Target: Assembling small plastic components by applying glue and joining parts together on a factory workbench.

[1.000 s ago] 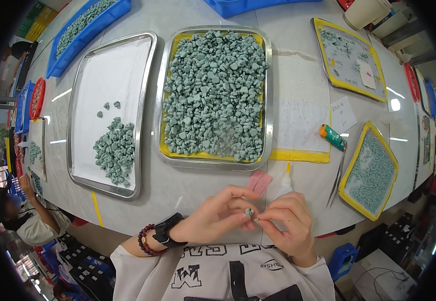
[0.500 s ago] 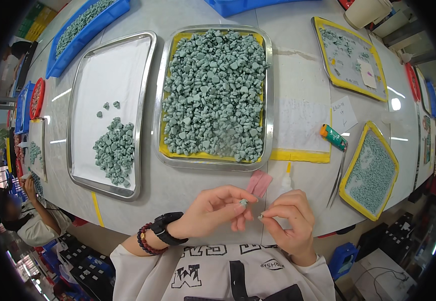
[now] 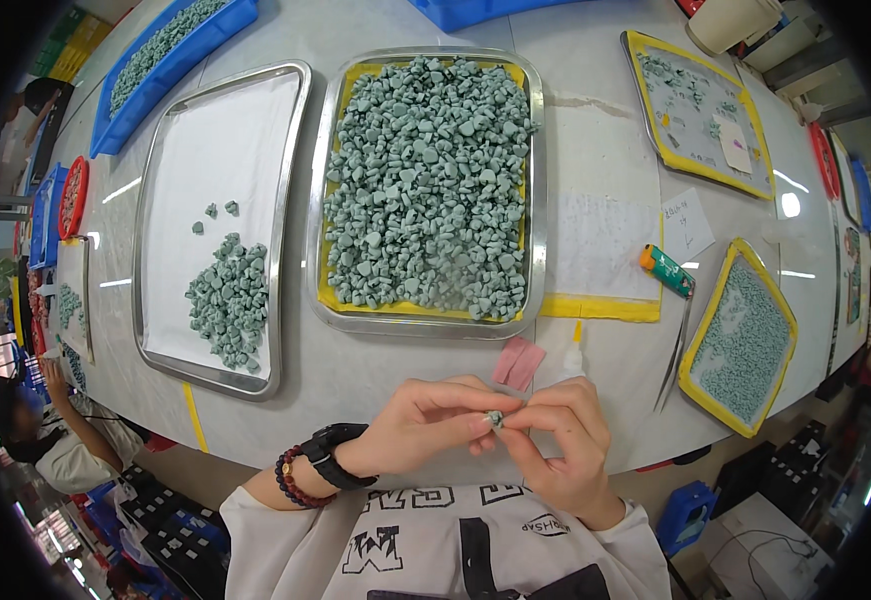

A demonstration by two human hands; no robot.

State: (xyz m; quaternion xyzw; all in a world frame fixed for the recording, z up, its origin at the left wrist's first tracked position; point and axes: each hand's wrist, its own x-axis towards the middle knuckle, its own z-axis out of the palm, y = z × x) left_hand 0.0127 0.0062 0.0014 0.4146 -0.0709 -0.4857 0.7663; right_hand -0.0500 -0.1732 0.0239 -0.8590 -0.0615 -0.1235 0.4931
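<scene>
Close to my body at the table's front edge, my left hand [image 3: 423,425] pinches a small grey-green piece [image 3: 495,418], lumpy like a pebble, between thumb and fingertips. My right hand [image 3: 567,435] meets it from the other side, thumb and forefinger pressed together at the piece. Whatever tiny bit sits in the right fingertips is hidden now. Just beyond the hands lie a pink cloth scrap [image 3: 518,363] and a small white bottle with a yellow tip [image 3: 575,352]. A metal tray [image 3: 410,326] heaped with similar grey-green pieces stands in front of me.
To the left, a white-lined metal tray [image 3: 220,130] holds a smaller pile. Tweezers [image 3: 671,360] and a green, orange-ended object [image 3: 667,270] lie on the right, near yellow-edged trays [image 3: 688,385]. Blue bins [image 3: 105,130] stand farther off. A person [image 3: 85,440] sits at far left.
My right hand has moved left and slightly up, so its fingertips now meet the piece in my left hand; before, they were apart, with a tiny pale bit showing in the right fingertips.
</scene>
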